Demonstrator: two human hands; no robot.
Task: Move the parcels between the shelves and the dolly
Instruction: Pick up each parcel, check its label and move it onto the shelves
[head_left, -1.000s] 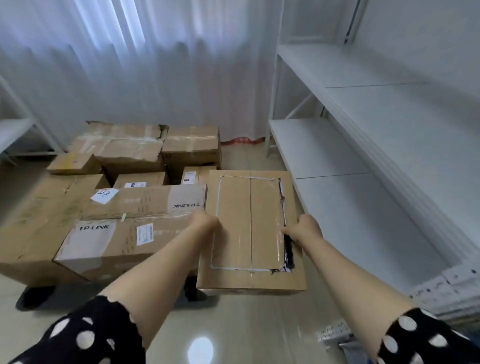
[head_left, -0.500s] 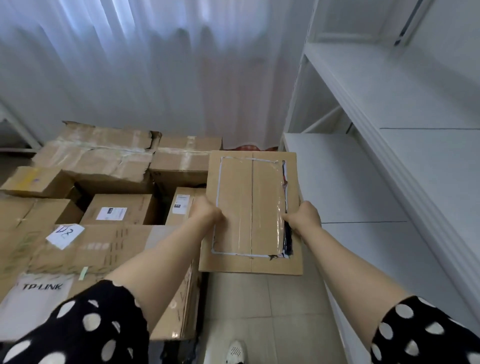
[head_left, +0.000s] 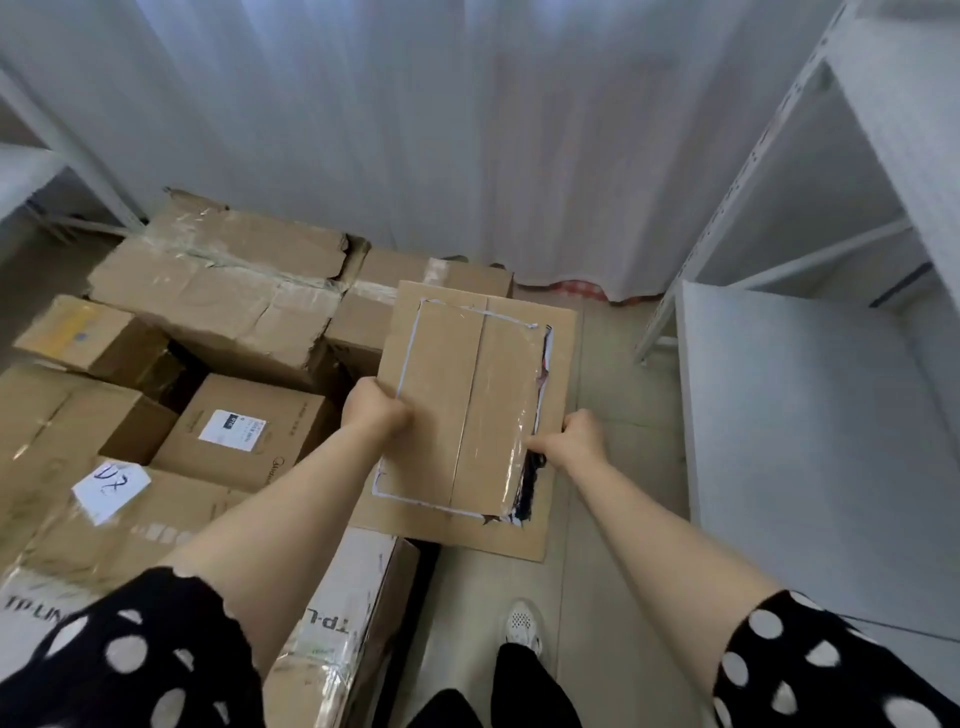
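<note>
I hold a flat brown cardboard parcel (head_left: 467, 395) with clear tape and a torn black label strip along its right side. My left hand (head_left: 375, 410) grips its left edge and my right hand (head_left: 576, 441) grips its right edge. The parcel hangs over the floor, between the stack of parcels on the left and the white shelves (head_left: 810, 415) on the right. The dolly is hidden under the stacked boxes.
Several cardboard boxes fill the left side: a TP-LINK box (head_left: 332, 623) near my leg, a labelled box (head_left: 244, 431), and a big crumpled one (head_left: 223, 291) at the back. A white curtain (head_left: 467, 130) hangs behind. My shoe (head_left: 524, 623) stands on the tiled floor.
I have stepped closer to the curtain and the view has tilted down. The parcel stays in both hands, still between the boxes and the lower shelf.
</note>
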